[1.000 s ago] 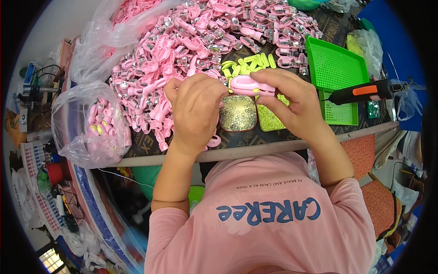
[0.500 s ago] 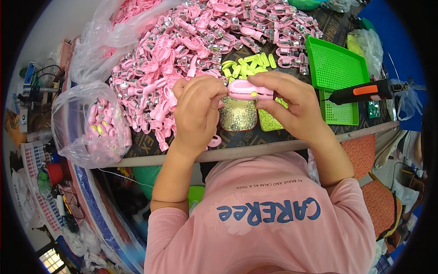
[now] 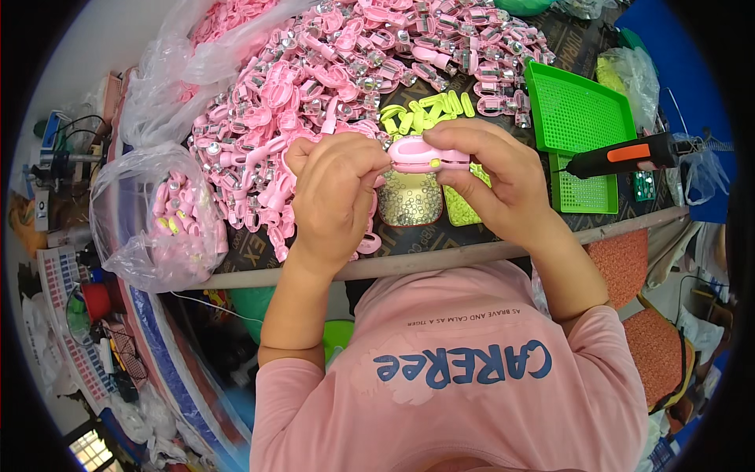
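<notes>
Within the pinching right hand [image 3: 503, 175], a pink casing [image 3: 410, 154] (curled left hand [image 3: 332, 185] at its left end, hold unclear)

The person's pink shirt [image 3: 440, 425] carries one large word in thick, rounded dark blue letters [image 3: 464, 366] across the chest, with a line of small dark capitals [image 3: 464, 317] nearer the surface's edge; both stand upside down in this view. The dark surface [image 3: 578, 47] is printed with tan capitals, slanted and broken up by the things on it. On a pale strip [image 3: 71, 315] at left, rows of red and blue marks are too small to tell as writing.
</notes>
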Demonstrator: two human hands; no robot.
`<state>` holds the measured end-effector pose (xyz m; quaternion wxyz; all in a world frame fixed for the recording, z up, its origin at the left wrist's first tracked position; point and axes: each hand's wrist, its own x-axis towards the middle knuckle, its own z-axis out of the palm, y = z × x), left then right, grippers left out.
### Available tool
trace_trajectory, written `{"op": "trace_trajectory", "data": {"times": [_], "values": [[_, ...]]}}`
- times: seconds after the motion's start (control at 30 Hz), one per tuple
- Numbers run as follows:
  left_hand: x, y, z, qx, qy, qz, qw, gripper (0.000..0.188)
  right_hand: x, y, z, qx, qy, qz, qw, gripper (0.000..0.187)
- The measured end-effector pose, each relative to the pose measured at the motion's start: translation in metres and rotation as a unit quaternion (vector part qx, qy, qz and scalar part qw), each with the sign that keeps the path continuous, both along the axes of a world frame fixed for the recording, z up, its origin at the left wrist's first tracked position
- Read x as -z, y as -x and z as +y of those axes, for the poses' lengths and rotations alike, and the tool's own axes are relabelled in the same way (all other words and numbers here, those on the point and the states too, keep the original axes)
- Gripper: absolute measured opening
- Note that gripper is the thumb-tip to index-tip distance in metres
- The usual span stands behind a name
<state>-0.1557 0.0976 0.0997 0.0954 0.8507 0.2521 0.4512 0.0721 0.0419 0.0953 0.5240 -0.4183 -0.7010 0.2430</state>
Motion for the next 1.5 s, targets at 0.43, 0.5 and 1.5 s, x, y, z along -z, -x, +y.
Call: {"op": "trace_trajectory", "data": {"times": [0.43,0.5,1.5], "values": [[0.004,0.006,0.000,0.002,0.023,0.070,0.997,0.024,0.000,-0.007,0.002,0.029,-0.054,-0.010,0.998,0.031],[0.007,0.007,-0.001,0.005,0.066,0.060,0.996,0.024,-0.001,-0.007,0.001,0.027,-0.056,-0.009,0.998,0.031],[-0.002,-0.009,-0.015,0.058,0.047,0.019,0.997,0.052,-0.008,0.001,-0.006,-0.010,-0.080,-0.068,0.994,0.038]]}}
